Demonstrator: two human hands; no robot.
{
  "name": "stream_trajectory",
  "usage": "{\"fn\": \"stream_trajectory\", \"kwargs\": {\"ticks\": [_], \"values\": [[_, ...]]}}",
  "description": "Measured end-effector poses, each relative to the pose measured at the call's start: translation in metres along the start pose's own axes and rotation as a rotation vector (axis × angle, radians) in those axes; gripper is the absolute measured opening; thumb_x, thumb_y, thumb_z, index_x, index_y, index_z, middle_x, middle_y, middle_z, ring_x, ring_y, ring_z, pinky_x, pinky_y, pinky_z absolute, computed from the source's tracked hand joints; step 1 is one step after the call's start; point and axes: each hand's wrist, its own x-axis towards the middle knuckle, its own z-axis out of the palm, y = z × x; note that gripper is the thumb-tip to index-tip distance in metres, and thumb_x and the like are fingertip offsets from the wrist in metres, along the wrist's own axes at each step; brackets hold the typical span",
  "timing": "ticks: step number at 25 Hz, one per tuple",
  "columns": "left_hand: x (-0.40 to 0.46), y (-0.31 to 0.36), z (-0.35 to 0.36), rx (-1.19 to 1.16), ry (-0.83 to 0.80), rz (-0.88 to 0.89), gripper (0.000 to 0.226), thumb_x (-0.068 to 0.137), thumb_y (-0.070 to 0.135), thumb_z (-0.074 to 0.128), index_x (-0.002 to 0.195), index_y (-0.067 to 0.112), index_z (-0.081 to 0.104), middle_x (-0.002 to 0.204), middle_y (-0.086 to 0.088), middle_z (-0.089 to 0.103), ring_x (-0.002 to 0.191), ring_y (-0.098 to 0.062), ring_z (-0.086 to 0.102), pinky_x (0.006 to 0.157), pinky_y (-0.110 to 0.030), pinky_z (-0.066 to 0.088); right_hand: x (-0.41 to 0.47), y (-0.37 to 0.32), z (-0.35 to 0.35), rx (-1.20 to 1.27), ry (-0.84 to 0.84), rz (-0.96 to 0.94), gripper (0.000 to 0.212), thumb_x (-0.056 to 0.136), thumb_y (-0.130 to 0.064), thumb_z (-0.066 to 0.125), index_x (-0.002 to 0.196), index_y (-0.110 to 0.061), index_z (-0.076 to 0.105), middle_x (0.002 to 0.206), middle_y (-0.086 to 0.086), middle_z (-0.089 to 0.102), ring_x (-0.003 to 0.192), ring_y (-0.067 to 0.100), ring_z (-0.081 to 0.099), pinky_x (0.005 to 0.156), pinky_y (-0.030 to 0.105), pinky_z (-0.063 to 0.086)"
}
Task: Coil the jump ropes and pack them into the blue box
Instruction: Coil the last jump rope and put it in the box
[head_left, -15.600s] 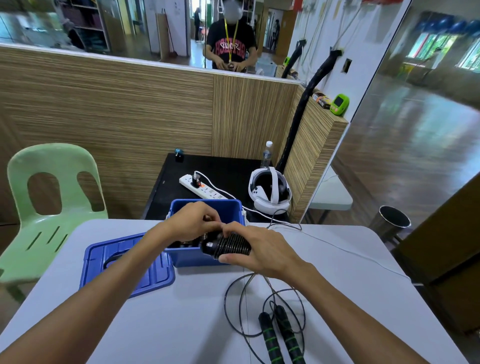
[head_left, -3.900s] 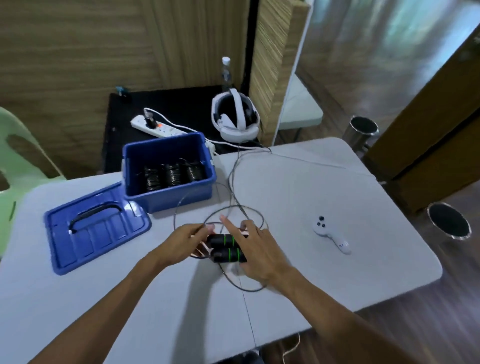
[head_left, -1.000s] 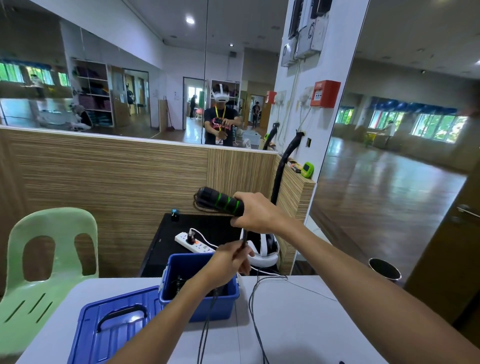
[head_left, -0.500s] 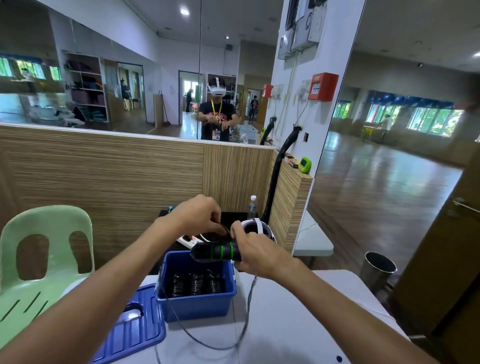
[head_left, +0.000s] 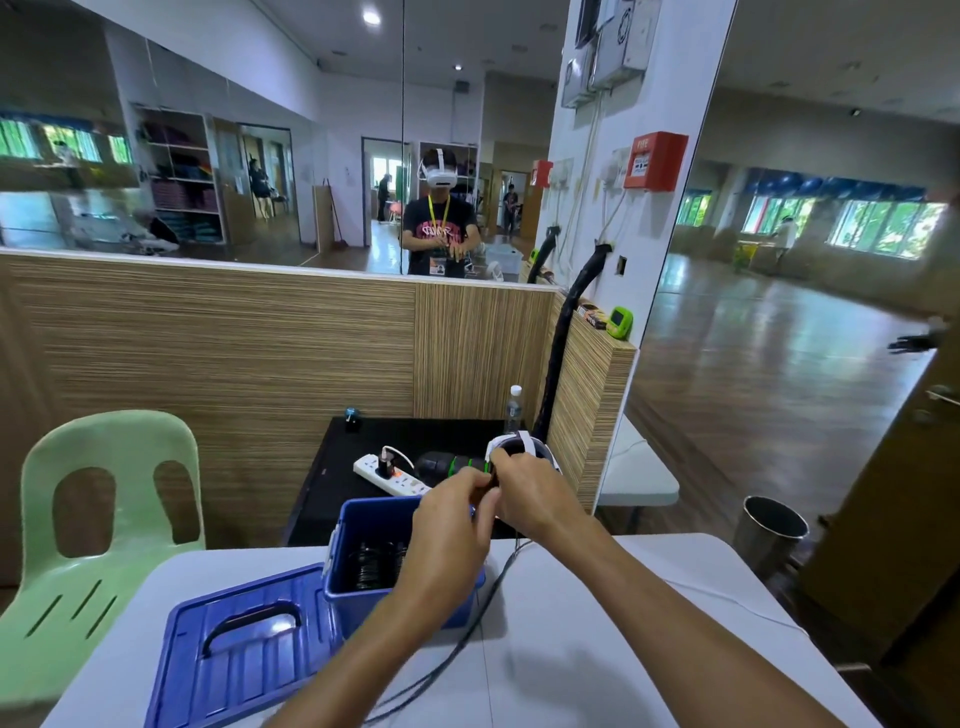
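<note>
Both hands meet above the box: the left hand (head_left: 457, 512) pinches at the cord, fingers together, while the right hand (head_left: 530, 493) is clamped on the jump rope handles (head_left: 449, 466), which stick out toward nine o'clock, long axis level. From there the cord (head_left: 470, 623) trails down toward six o'clock across the table (head_left: 597, 649). The blue box (head_left: 363, 512) sits directly under the left hand, coiled ropes already inside, lid (head_left: 244, 639) at eight o'clock.

green chair (head_left: 104, 519) left | power strip (head_left: 389, 475) on black table (head_left: 332, 467) | bin (head_left: 769, 535) right
</note>
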Motion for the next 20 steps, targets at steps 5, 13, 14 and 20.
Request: {"fn": "stream_trajectory", "kwargs": {"ticks": [5,13,14,20], "values": [[0.014,0.0,-0.001,-0.092,-0.14,-0.351,0.031,0.102,0.039,0.035,0.104,0.014,0.053,0.085,-0.002,0.062,0.071,-0.014,0.057,0.059,-0.029,0.047,-0.002,-0.001,0.007,-0.051,-0.004,-0.028,0.038,0.092,-0.026,0.06,0.122,-0.009,0.046,0.105,0.012,0.066,0.093,0.033,0.064,0.059,0.035,0.041],[0.087,-0.016,-0.039,0.553,-0.111,-0.077,0.032,0.098,0.036,0.046,0.093,0.015,0.069,0.092,-0.002,0.072,0.084,-0.024,0.066,0.077,-0.04,0.054,-0.017,-0.011,0.012,-0.051,-0.022,-0.197,0.099,0.09,-0.027,0.067,0.155,-0.008,-0.005,0.092,0.014,0.065,0.08,0.03,0.06,0.058,0.037,0.04],[0.096,-0.019,-0.046,0.533,-0.155,-0.108,0.031,0.097,0.035,0.048,0.09,0.015,0.07,0.091,-0.002,0.073,0.083,-0.024,0.067,0.077,-0.04,0.055,-0.019,-0.014,0.013,-0.06,-0.003,-0.221,0.099,0.089,-0.026,0.067,0.155,-0.007,-0.004,0.09,0.014,0.065,0.079,0.029,0.059,0.058,0.037,0.041],[0.08,-0.002,-0.044,0.539,-0.176,0.043,0.034,0.099,0.036,0.045,0.081,0.016,0.066,0.08,0.001,0.07,0.071,-0.02,0.064,0.066,-0.034,0.05,-0.018,-0.015,0.02,0.017,-0.02,-0.088,0.072,0.089,-0.021,0.063,0.145,-0.003,0.021,0.091,0.015,0.066,0.079,0.034,0.062,0.055,0.038,0.04]]}}
